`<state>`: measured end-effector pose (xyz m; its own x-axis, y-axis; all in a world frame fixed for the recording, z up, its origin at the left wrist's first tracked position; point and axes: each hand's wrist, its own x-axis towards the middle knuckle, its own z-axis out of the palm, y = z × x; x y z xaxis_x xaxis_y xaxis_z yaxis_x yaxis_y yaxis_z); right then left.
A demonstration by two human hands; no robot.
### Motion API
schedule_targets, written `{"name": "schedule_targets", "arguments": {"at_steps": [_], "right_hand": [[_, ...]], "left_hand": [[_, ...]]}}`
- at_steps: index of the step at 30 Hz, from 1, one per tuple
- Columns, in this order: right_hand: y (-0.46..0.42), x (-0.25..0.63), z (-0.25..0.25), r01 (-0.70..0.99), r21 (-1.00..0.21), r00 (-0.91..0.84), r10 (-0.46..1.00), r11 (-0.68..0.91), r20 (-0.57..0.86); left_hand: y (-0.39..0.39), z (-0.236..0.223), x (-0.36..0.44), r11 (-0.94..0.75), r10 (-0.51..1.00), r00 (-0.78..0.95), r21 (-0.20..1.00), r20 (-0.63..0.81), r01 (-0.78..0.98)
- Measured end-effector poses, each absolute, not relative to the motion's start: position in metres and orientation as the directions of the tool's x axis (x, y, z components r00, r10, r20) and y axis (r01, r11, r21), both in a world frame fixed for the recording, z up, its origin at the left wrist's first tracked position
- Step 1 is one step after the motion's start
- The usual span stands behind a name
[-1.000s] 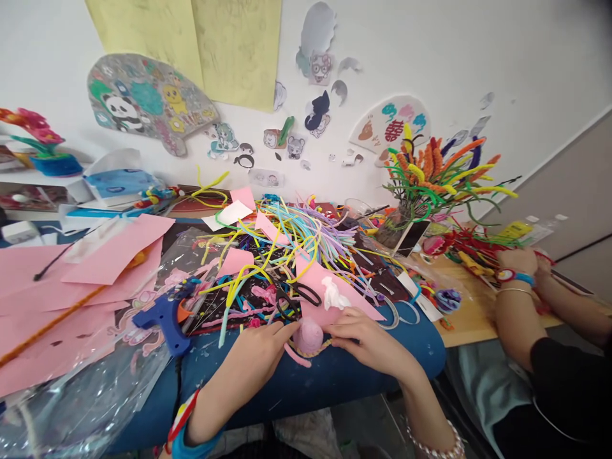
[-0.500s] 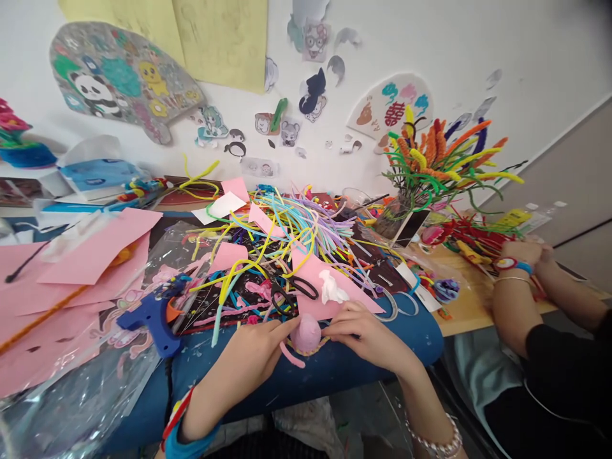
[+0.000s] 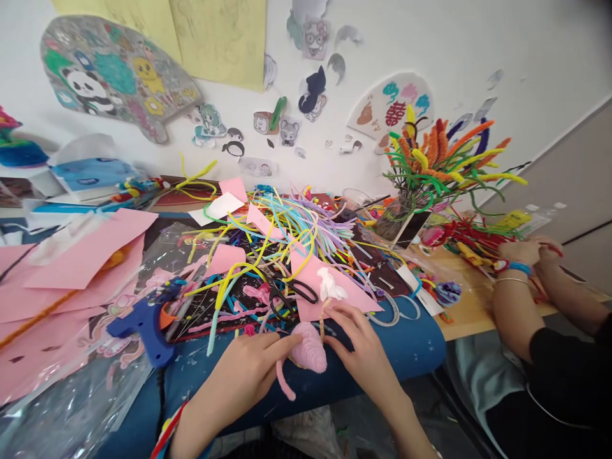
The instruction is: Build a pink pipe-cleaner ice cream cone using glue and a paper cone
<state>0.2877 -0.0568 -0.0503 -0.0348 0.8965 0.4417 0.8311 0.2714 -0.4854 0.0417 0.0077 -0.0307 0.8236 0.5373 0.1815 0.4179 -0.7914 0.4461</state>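
My left hand (image 3: pixel 241 370) is closed on a pink cone-shaped piece (image 3: pixel 310 349) that looks coiled from pipe cleaner, its narrow end tilted toward me. A loose pink pipe-cleaner end (image 3: pixel 285 384) hangs beneath my left fingers. At the piece's right side, my right hand (image 3: pixel 366 350) pinches a thin yellowish strand (image 3: pixel 322 324) between thumb and fingers. Crumpled white tissue (image 3: pixel 331 284) lies just beyond my right fingertips, on a pink sheet (image 3: pixel 308 306). Black-handled scissors (image 3: pixel 302 291) rest beside that sheet.
A blue glue gun (image 3: pixel 148 331) lies at left on clear plastic. Loose pipe cleaners (image 3: pixel 306 223) are heaped at the middle back. Right of them stands a vase (image 3: pixel 393 213) of pipe-cleaner stems. Another person's hands (image 3: pixel 526 254) work at the far right.
The pink piece has turned from its rounded face to show its ridged side and narrow end. My right hand has shifted slightly, and the strand now rises upright beside the piece.
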Motion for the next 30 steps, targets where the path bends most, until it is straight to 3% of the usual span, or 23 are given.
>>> {"name": "schedule_targets", "arguments": {"at_steps": [4, 8, 16, 22, 30], "right_hand": [[-0.059, 0.280, -0.057, 0.695, -0.659, -0.016, 0.922, 0.289, 0.388], [-0.061, 0.269, -0.057, 0.609, -0.735, 0.027, 0.919, 0.298, 0.394], [-0.058, 0.262, -0.056, 0.568, -0.757, -0.102, 0.940, 0.323, 0.324], [-0.064, 0.261, -0.051, 0.563, -0.766, -0.239, 0.949, 0.309, 0.207], [-0.057, 0.262, -0.057, 0.586, -0.702, -0.262, 0.914, 0.406, 0.310]], "left_hand": [[0.010, -0.036, 0.041, -0.790, 0.540, 0.815, 0.460, 0.211, 0.405], [0.010, -0.035, 0.041, -0.807, 0.523, 0.817, 0.448, 0.241, 0.385], [0.010, -0.031, 0.041, -0.827, 0.517, 0.820, 0.392, 0.248, 0.403], [0.012, -0.034, 0.042, -0.804, 0.542, 0.810, 0.421, 0.226, 0.420], [0.012, -0.039, 0.045, -0.777, 0.577, 0.798, 0.418, 0.176, 0.470]]}}
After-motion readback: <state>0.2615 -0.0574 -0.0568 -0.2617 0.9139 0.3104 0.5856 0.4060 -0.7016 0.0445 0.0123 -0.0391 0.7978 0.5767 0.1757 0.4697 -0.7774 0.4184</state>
